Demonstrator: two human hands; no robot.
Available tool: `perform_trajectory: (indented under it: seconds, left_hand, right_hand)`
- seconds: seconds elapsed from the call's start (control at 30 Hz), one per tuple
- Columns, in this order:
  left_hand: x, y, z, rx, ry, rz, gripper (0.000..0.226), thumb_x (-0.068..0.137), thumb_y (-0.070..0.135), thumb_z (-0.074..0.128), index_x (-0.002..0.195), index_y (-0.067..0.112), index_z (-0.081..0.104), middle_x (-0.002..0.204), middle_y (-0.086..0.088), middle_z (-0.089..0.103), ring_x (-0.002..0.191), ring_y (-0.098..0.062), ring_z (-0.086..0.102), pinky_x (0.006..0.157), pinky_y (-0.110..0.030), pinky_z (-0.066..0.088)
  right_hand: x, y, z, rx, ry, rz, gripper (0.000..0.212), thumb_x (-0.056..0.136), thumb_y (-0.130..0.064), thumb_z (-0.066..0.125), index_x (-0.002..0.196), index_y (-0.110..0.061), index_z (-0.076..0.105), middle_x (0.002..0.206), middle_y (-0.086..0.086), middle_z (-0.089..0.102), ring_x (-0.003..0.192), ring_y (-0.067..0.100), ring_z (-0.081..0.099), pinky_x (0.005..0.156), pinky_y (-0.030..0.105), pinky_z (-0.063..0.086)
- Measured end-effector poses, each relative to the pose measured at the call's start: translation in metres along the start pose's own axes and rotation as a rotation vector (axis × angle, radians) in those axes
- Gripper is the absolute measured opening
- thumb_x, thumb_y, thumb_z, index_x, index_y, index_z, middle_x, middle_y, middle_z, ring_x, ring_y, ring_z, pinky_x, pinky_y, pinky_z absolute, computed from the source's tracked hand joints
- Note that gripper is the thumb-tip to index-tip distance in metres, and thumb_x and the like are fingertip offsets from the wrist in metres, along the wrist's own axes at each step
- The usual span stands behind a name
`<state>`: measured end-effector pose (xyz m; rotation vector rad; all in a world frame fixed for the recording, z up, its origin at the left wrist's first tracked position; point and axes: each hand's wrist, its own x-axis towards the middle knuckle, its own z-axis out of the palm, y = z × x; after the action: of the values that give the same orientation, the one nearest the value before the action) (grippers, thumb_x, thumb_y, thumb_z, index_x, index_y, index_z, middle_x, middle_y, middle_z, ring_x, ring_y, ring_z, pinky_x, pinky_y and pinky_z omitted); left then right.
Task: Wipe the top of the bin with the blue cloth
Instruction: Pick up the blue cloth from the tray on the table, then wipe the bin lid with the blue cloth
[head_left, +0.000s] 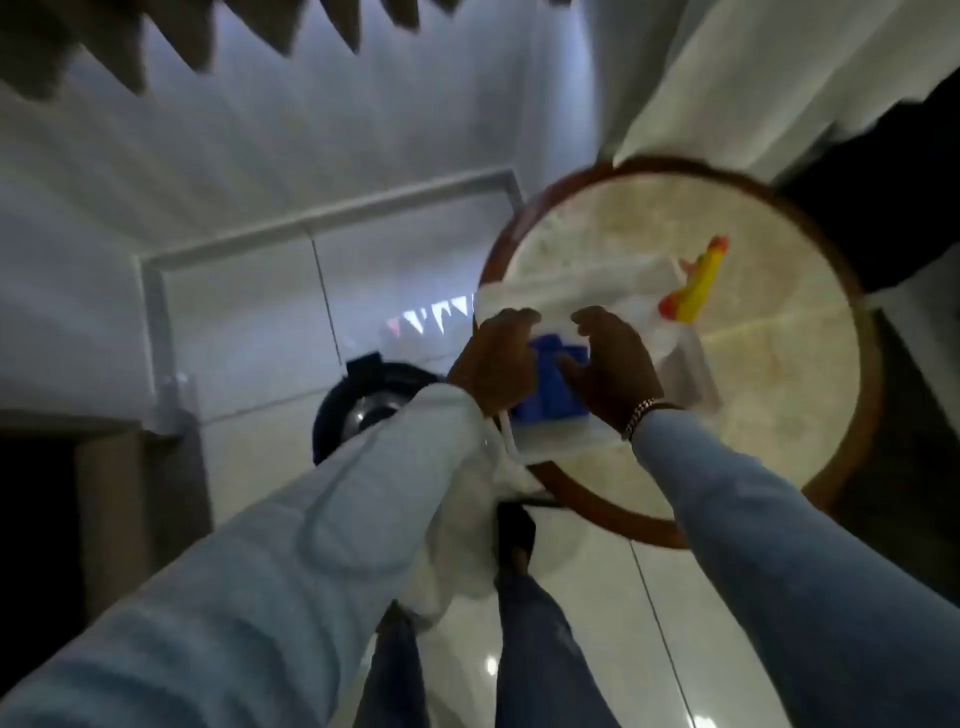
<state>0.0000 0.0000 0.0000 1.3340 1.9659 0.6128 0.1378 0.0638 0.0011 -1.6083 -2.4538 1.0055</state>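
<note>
A blue cloth (545, 397) lies folded inside a white plastic container (576, 283) on a round table. My left hand (493, 366) curls over the container's left side, touching the cloth's left edge. On the cloth's right side, my right hand (610, 371) has its thumb pressed on the cloth and its fingers bent over it. The bin (363, 410), black and round with a shiny top, stands on the floor left of the table, partly hidden by my left sleeve. The picture is blurred.
The round table (810, 332) has a pale stone top and a brown wooden rim. A spray bottle with a yellow and orange trigger (693, 293) lies beside the container. Glossy white floor tiles (675, 623) lie under my legs, with a white wall behind.
</note>
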Motion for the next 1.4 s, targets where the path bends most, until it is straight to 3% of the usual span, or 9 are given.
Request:
perform_trajectory:
  seconds: [0.1,0.33,0.53,0.7,0.9,1.07,1.13,1.23,1.4]
  left_hand:
    - [0.031,-0.015,0.035,0.122,-0.213,-0.064,0.037,0.083,0.013,0.06,0.117,0.001,0.055,0.121,-0.022,0.058,0.114,-0.037,0.056,0.096,-0.043,0.047]
    - [0.077,-0.041,0.076,0.471,-0.248,0.037,0.047,0.082,0.029,0.065,0.121,0.008,0.049,0.124,-0.019,0.052,0.109,-0.038,0.054,0.089,-0.047,0.046]
    - [0.059,-0.032,0.053,-0.015,-0.202,0.07,0.038,0.074,0.0,0.066,0.111,0.001,0.058,0.11,-0.021,0.062,0.1,-0.032,0.061,0.09,-0.043,0.05]
    - [0.017,-0.034,-0.004,-0.34,-0.111,0.208,0.039,0.077,-0.008,0.066,0.115,-0.003,0.061,0.11,-0.019,0.068,0.104,-0.025,0.063,0.092,-0.024,0.049]
    - [-0.029,-0.132,-0.05,-0.482,-0.008,0.174,0.046,0.076,-0.001,0.073,0.119,0.007,0.059,0.107,-0.001,0.066,0.101,-0.006,0.064,0.088,-0.018,0.052]
    - [-0.057,-0.263,-0.019,-0.326,0.277,-0.057,0.069,0.077,0.02,0.075,0.138,0.014,0.044,0.132,-0.007,0.059,0.123,-0.013,0.054,0.107,-0.035,0.044]
    - [-0.069,-0.317,-0.001,-0.175,0.157,-0.202,0.102,0.071,0.037,0.079,0.151,0.02,0.018,0.158,-0.01,0.025,0.141,-0.015,0.022,0.118,-0.037,0.022]
    - [-0.088,-0.385,0.034,0.031,-0.107,-0.181,0.139,0.059,0.052,0.082,0.147,0.02,-0.02,0.161,-0.008,-0.016,0.146,-0.019,-0.018,0.121,-0.047,-0.001]
    - [-0.092,-0.42,0.069,0.015,-0.102,-0.117,0.145,0.055,0.063,0.078,0.145,0.019,-0.026,0.159,-0.002,-0.025,0.144,-0.016,-0.026,0.119,-0.037,-0.009]
  right_hand:
    - [0.011,0.028,0.036,0.0,-0.095,0.177,0.062,0.075,-0.04,0.073,0.121,-0.007,0.047,0.12,0.017,0.055,0.11,0.035,0.053,0.093,0.042,0.047]
    - [0.028,0.053,0.086,0.101,0.053,0.333,0.069,0.069,-0.031,0.077,0.123,-0.006,0.042,0.118,0.018,0.053,0.099,0.036,0.058,0.079,0.04,0.049]
    - [0.027,0.049,0.062,0.105,-0.027,0.267,0.034,0.072,-0.031,0.078,0.095,-0.012,0.061,0.083,0.003,0.059,0.077,0.022,0.058,0.066,0.028,0.04]
    - [0.003,0.004,0.028,0.745,-0.094,0.263,0.023,0.069,-0.009,0.076,0.085,-0.019,0.063,0.088,0.006,0.07,0.085,0.028,0.069,0.077,0.047,0.056]
    - [-0.002,-0.059,0.105,1.288,-0.522,0.281,0.037,0.068,-0.005,0.065,0.104,-0.014,0.065,0.094,0.008,0.075,0.085,0.022,0.071,0.073,0.037,0.06]
    - [0.018,-0.069,0.218,0.875,-0.265,0.3,0.022,0.083,-0.001,0.061,0.095,-0.019,0.06,0.085,-0.003,0.064,0.076,0.011,0.064,0.056,0.019,0.055]
    - [0.032,-0.059,0.252,0.64,-0.086,0.097,0.02,0.086,-0.004,0.059,0.089,-0.024,0.06,0.081,-0.004,0.064,0.076,0.006,0.063,0.066,0.022,0.055]
    - [0.049,-0.041,0.304,0.298,0.02,-0.181,0.03,0.09,-0.009,0.057,0.121,-0.01,0.057,0.099,0.003,0.069,0.088,0.005,0.063,0.081,0.017,0.05]
    - [0.039,-0.005,0.364,-0.186,-0.158,-0.468,0.075,0.082,-0.028,0.065,0.143,-0.001,0.031,0.153,0.02,0.03,0.144,0.037,0.023,0.116,0.056,0.024]
